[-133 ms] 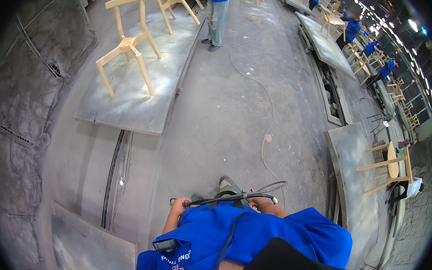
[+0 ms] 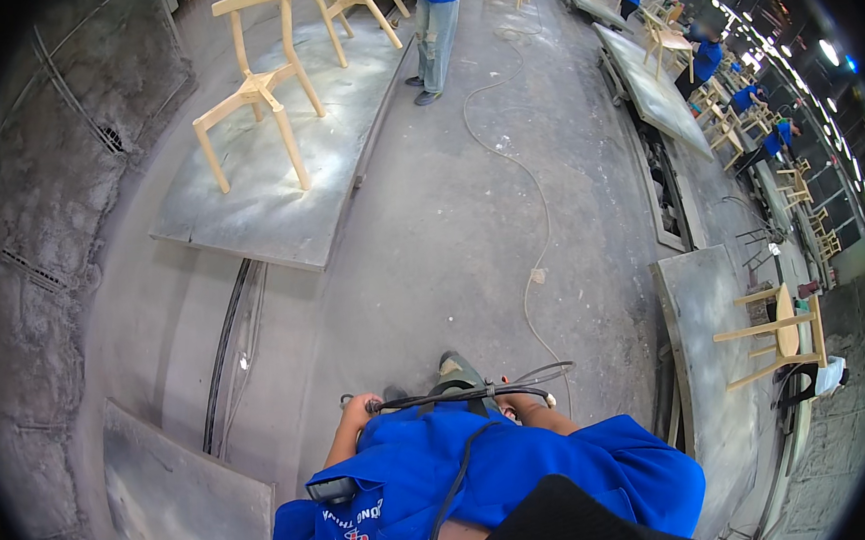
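Head view, looking straight down over a blue shirt (image 2: 567, 471).

Left hand (image 2: 360, 406) closed in a fist around one end of a black hose (image 2: 451, 397), held level just in front of the waist. Right hand (image 2: 545, 400) at the hose's other end, touching it, but too small and too covered by hose and sleeve to tell whether gripping or only resting. Black hose bowed in a shallow arc between the two hands, a second thin strand looping just above it; smooth, rubbery, matte.

As to progress, judged from the lie of things: hose up off the floor and in hand, well apart from any woodwork. Pale cord (image 2: 534, 213) snaking away over the concrete floor (image 2: 431, 250) toward a co-worker (image 2: 435, 14) in blue standing at the far end. Nothing touching the nearest chair frame (image 2: 257, 87).

Chair frame of bare, light wood: slim tapered legs, curved back rail, no seat panel, upright on a grey platform (image 2: 249, 223), flat, dusty and scuffed. Another frame (image 2: 778, 331) of the same pale wood on a right-hand platform (image 2: 704, 351). Floor rough and powder-streaked; dark cables (image 2: 223, 355) running beside the near platform; a worn grey slab (image 2: 178, 498) at lower left.
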The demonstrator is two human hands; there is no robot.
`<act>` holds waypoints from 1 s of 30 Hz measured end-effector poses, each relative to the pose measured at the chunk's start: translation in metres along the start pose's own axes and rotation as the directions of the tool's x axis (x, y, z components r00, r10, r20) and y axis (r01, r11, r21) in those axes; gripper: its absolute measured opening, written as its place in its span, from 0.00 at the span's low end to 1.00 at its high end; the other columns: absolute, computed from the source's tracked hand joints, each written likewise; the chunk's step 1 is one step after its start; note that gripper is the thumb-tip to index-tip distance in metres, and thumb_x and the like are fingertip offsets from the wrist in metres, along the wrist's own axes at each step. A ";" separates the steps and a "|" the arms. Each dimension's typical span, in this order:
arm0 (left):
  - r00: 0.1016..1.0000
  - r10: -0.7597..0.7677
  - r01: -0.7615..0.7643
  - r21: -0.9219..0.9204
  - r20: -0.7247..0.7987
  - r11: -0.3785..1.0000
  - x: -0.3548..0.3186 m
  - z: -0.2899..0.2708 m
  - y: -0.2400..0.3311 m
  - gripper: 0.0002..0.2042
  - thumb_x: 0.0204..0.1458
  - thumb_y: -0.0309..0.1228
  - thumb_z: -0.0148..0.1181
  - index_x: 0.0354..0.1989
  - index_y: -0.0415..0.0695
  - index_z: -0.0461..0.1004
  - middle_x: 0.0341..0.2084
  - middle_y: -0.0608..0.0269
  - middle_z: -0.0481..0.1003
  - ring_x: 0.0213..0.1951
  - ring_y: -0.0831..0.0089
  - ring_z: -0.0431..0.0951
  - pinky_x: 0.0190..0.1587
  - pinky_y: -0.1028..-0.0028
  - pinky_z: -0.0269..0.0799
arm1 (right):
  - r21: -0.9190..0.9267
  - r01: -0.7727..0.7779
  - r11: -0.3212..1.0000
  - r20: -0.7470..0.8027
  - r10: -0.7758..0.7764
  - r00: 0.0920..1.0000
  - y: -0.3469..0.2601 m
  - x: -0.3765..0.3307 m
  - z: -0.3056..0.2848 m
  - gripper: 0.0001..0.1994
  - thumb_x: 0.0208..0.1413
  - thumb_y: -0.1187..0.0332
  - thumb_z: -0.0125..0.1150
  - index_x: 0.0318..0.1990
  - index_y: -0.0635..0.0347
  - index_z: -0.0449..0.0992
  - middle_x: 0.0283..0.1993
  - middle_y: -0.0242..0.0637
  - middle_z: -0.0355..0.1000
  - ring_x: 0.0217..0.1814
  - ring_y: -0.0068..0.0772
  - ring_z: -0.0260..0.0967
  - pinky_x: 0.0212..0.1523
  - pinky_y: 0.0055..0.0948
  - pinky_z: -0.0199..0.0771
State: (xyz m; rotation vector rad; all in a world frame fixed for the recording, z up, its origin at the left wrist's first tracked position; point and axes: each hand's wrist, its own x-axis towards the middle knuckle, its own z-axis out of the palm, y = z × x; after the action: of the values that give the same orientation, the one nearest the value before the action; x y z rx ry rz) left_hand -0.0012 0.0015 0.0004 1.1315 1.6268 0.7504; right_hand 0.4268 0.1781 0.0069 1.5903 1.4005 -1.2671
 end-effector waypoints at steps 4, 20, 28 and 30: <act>0.999 0.017 -0.017 0.018 -0.030 1.000 0.001 0.000 0.002 0.16 0.35 0.28 0.73 0.37 0.46 0.82 0.29 0.60 0.83 0.31 0.65 0.82 0.37 0.67 0.77 | 0.024 0.016 1.000 -0.012 -0.016 1.000 -0.003 0.015 -0.011 0.20 0.60 0.58 0.50 0.55 0.58 0.74 0.39 0.43 0.79 0.29 0.33 0.76 0.29 0.39 0.75; 1.000 0.012 -0.013 0.077 0.009 0.997 0.016 -0.013 0.023 0.15 0.38 0.24 0.67 0.38 0.45 0.82 0.29 0.56 0.82 0.32 0.63 0.82 0.37 0.66 0.76 | 0.088 0.073 0.993 -0.071 -0.067 0.995 0.004 0.013 -0.015 0.11 0.53 0.63 0.59 0.39 0.57 0.80 0.25 0.35 0.77 0.23 0.30 0.72 0.22 0.36 0.68; 1.000 -0.008 0.009 0.056 -0.023 0.998 0.012 -0.021 0.026 0.16 0.38 0.24 0.68 0.40 0.45 0.82 0.30 0.57 0.83 0.32 0.63 0.82 0.38 0.67 0.77 | -0.079 0.083 0.993 -0.079 -0.089 0.993 -0.033 -0.019 -0.033 0.09 0.52 0.66 0.59 0.38 0.58 0.79 0.24 0.34 0.76 0.22 0.29 0.70 0.20 0.36 0.66; 0.999 -0.017 0.020 0.067 -0.044 0.998 0.005 -0.022 0.031 0.17 0.37 0.25 0.70 0.40 0.45 0.82 0.30 0.57 0.83 0.32 0.64 0.82 0.39 0.67 0.77 | -0.082 0.093 0.992 -0.066 -0.099 0.993 -0.036 -0.021 -0.037 0.08 0.51 0.68 0.59 0.38 0.59 0.78 0.23 0.35 0.76 0.22 0.28 0.69 0.20 0.36 0.65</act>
State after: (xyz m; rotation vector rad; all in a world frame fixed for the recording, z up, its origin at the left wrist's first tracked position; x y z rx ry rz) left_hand -0.0129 0.0191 0.0326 1.1536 1.7076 0.7174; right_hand 0.4011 0.2125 0.0421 1.5436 1.5680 -1.2059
